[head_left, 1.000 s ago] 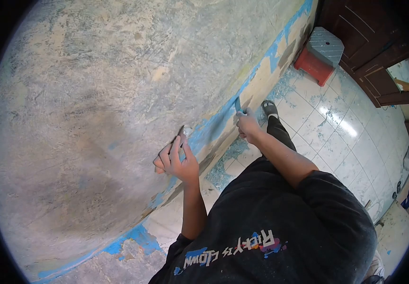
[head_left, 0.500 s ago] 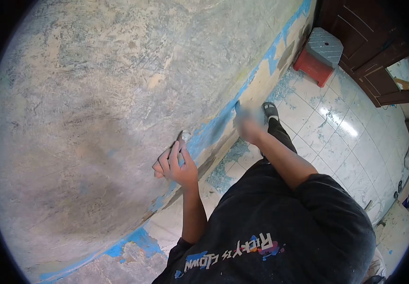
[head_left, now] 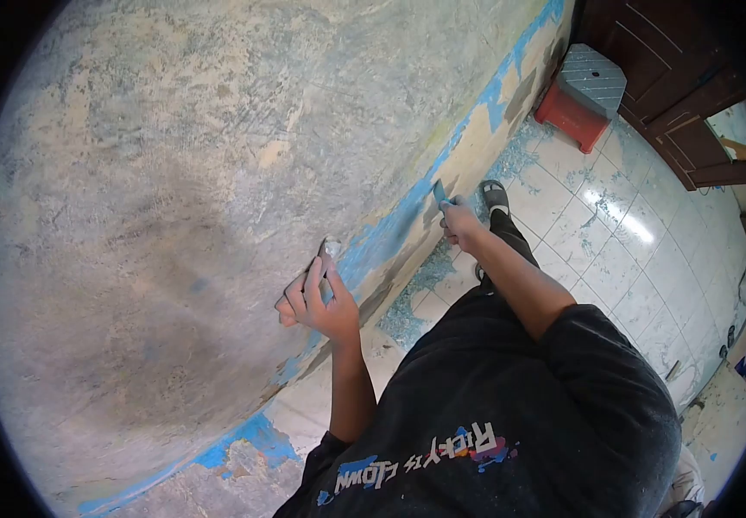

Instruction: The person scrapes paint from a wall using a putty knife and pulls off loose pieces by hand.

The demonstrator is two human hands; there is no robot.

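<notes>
My right hand [head_left: 461,224] is closed round a scraper [head_left: 439,192] with a flat blade, whose tip is at the blue paint strip [head_left: 399,226] low on the wall. My left hand [head_left: 321,302] is by the wall [head_left: 192,190], its fingers pinching a small pale, greyish piece [head_left: 331,248] just above the blue strip. The wall's surface is grey and beige, patchy and scraped. Below the strip, some beige and brown patches show.
A red stool [head_left: 573,121] with a grey top stands near a dark brown wooden door [head_left: 666,69]. Blue paint flakes lie on the white tiled floor [head_left: 615,259], thickest along the wall's foot. My sandalled foot [head_left: 495,197] is near the wall.
My right hand, blurred before, now shows sharply with the scraper and sits slightly higher and to the right. My left hand has shifted very little.
</notes>
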